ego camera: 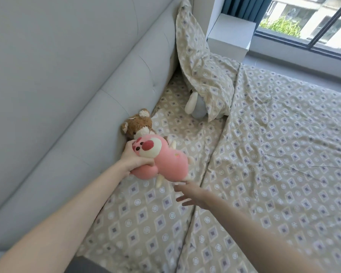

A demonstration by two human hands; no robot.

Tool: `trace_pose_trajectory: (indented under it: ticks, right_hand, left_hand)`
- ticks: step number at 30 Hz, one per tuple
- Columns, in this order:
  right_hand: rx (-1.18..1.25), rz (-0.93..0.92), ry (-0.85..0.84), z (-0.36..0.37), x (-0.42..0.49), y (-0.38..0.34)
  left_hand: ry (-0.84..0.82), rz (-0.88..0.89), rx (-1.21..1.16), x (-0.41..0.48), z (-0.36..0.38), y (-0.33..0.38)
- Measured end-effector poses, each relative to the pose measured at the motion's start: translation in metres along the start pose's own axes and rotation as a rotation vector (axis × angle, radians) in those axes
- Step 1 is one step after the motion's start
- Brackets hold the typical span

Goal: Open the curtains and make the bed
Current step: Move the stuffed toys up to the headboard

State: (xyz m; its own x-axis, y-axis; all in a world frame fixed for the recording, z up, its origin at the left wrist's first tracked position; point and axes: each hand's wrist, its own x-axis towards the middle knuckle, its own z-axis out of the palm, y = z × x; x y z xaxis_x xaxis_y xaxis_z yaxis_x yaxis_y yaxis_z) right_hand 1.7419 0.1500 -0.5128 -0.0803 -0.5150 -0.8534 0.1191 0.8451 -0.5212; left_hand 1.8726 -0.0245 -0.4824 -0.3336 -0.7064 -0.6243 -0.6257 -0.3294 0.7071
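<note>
Along the left runs the padded grey headboard [71, 79], and the soft toys are gathered against its foot, seemingly because that strip by the pillows is where they are kept once the bed is tidy. The left hand [135, 157] is curled round the pink plush toy [165, 160], squeezing it near the head, and holds it just off the sheet [146, 223], face up and tilted, right next to the brown teddy bear [139, 125] that leans on the headboard. That grip by the head looks chosen so the toy can be stood or laid beside the bear in one motion.

A little to the right and nearer the camera, the right hand [189, 194] hovers with fingers spread and holding nothing, its fingertips close to the pink toy's lower end, probably ready to steady or turn it.

Further right, the pillow [203, 73] stands propped in the corner against the headboard, and a white toy [194, 107] pokes out from beneath its lower edge. The quilt [283, 154] lies spread fairly flat over the right part of the bed, its edge pulled back from the headboard strip. At the top right the dark curtain [242, 6] is drawn to the side and the window [307, 18] lets daylight in, so that half of the job looks done.
</note>
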Motion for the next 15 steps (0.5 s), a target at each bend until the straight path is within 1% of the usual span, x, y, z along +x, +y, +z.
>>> trace_pose_trajectory:
  ticks: [2,4,8,10,12,15]
  right_hand:
    - [0.186,-0.016,0.093,0.015,0.012,0.002]
    - [0.301,-0.026,0.098,0.027,0.02,-0.003]
    - [0.238,-0.069,-0.01,0.062,0.033,-0.026]
    - [0.236,-0.088,-0.066,0.076,0.04,-0.038]
    - [0.273,-0.11,-0.1,0.088,0.051,-0.049]
    - [0.307,-0.118,-0.091,0.101,0.07,-0.061]
  left_hand:
    - [0.05,0.051,0.082,-0.002,-0.019,-0.01]
    - [0.097,0.118,0.218,-0.001,-0.036,-0.018]
    - [0.096,0.331,0.631,0.004,-0.062,-0.034]
    - [0.112,0.406,0.701,0.009,-0.069,-0.038]
    - [0.144,0.41,0.763,0.019,-0.072,-0.043]
    - [0.235,0.387,0.997,0.03,-0.062,-0.056]
